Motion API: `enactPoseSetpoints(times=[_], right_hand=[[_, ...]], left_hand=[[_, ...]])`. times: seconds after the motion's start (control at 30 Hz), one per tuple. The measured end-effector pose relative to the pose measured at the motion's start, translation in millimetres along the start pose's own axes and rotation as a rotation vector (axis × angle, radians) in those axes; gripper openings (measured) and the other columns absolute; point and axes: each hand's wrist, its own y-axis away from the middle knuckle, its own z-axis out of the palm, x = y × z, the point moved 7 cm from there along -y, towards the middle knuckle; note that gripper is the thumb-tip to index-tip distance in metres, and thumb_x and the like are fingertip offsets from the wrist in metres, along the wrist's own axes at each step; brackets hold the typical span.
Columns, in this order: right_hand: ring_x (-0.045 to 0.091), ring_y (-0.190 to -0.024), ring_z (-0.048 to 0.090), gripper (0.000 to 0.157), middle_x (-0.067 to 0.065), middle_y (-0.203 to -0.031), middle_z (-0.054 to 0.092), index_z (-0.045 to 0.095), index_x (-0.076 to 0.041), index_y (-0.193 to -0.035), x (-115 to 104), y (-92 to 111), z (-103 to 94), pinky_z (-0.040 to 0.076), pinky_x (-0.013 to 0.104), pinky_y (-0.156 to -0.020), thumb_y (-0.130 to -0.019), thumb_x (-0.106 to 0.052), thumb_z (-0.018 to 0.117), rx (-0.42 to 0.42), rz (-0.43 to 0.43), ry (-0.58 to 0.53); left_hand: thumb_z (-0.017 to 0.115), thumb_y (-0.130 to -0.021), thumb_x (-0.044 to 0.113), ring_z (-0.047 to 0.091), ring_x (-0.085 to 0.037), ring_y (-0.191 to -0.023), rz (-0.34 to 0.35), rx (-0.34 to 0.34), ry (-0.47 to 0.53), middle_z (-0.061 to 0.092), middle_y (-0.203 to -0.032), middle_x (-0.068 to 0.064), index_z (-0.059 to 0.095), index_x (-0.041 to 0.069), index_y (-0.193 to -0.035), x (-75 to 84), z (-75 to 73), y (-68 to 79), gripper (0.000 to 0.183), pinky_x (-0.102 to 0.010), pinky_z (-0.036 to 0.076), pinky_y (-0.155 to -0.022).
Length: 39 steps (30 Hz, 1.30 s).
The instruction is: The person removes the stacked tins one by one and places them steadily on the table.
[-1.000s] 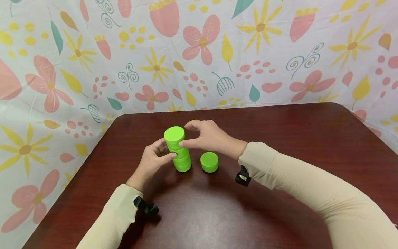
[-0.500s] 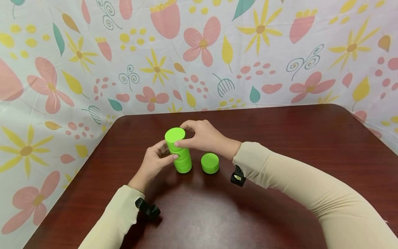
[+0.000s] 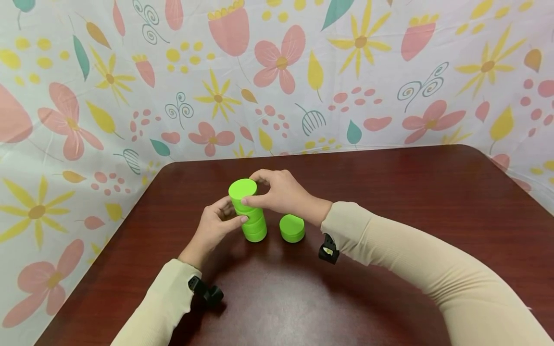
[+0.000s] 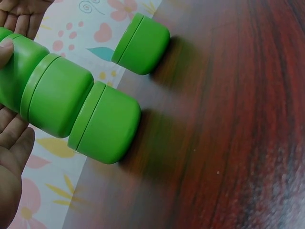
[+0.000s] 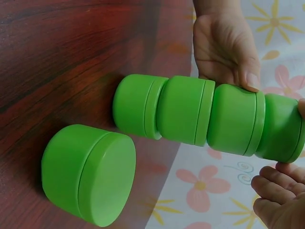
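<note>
Several round green lidded jars stand in a stack (image 3: pixel 255 234) left of centre on the table, leaning slightly in the head view. My left hand (image 3: pixel 211 231) holds the stack from the left, its thumb across the front of an upper jar (image 5: pixel 233 119) and the other fingers behind. At the top, my right hand (image 3: pixel 283 192) pinches the uppermost jar (image 3: pixel 242 188) between thumb and fingers. In the right wrist view this top jar (image 5: pixel 280 128) sits against the lid of the one below. A single green jar (image 3: pixel 292 228) stands upright just right of the stack.
The dark red-brown wooden table (image 3: pixel 389 192) has a glossy surface. Behind it and to the left hangs a white cloth (image 3: pixel 277 120) printed with flowers and leaves. Black wrist cameras (image 3: pixel 207 292) sit below both cuffs.
My right hand has moved slightly left, and its fingers have come in around the top jar. The left hand, the stack and the single jar look much the same.
</note>
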Motion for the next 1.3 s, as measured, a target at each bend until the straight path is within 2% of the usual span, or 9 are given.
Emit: enactPoseSetpoints(times=[0.17,0.63,0.93,1.1,1.3], right_hand=[[0.016,-0.094,0.059,0.036,-0.003,-0.099,0.066,0.064,-0.014,-0.103,-1,1,0.5,0.048,0.028,-0.077,-0.076,-0.035,0.074,0.008,-0.002,0.008],[0.013,-0.097,0.06,0.036,-0.006,-0.097,0.067,0.065,-0.016,-0.102,-4,3,-5.7,0.048,0.03,-0.082,-0.074,-0.035,0.076,0.034,-0.012,-0.005],[0.013,-0.1,0.059,0.037,-0.007,-0.099,0.066,0.064,-0.018,-0.103,5,8,-16.8,0.048,0.033,-0.085,-0.074,-0.037,0.076,0.058,0.042,-0.004],[0.016,-0.104,0.059,0.038,-0.006,-0.101,0.066,0.064,-0.018,-0.104,11,14,-24.7,0.047,0.034,-0.087,-0.074,-0.038,0.075,0.068,0.067,-0.014],[0.017,-0.106,0.059,0.04,-0.004,-0.104,0.065,0.063,-0.018,-0.105,26,27,-33.7,0.047,0.037,-0.089,-0.074,-0.04,0.075,0.083,0.109,0.014]], left_hand=[[0.068,-0.08,-0.002,0.063,-0.013,-0.099,-0.011,-0.002,0.002,0.067,-0.108,-0.002,0.053,-0.001,-0.127,-2.7,-0.2,1.5,0.049,-0.028,0.051,-0.083],[0.068,-0.08,-0.002,0.063,-0.013,-0.1,-0.03,0.011,0.022,0.065,-0.113,-0.009,0.051,0.001,-0.13,-5.5,-1.4,3.6,0.053,-0.027,0.051,-0.083],[0.069,-0.079,-0.001,0.063,-0.013,-0.099,-0.052,0.008,0.014,0.062,-0.116,-0.019,0.052,0.001,-0.129,-3.1,-3.3,1.7,0.052,-0.026,0.052,-0.081],[0.07,-0.079,0.001,0.063,-0.013,-0.1,-0.065,0.004,0.013,0.062,-0.117,-0.017,0.053,0.003,-0.128,-3.2,-3.8,0.8,0.052,-0.027,0.052,-0.08],[0.071,-0.078,0.0,0.063,-0.013,-0.099,-0.056,0.009,0.008,0.065,-0.112,-0.006,0.054,0.002,-0.127,-1.8,-3.6,-1.8,0.053,-0.026,0.052,-0.08]])
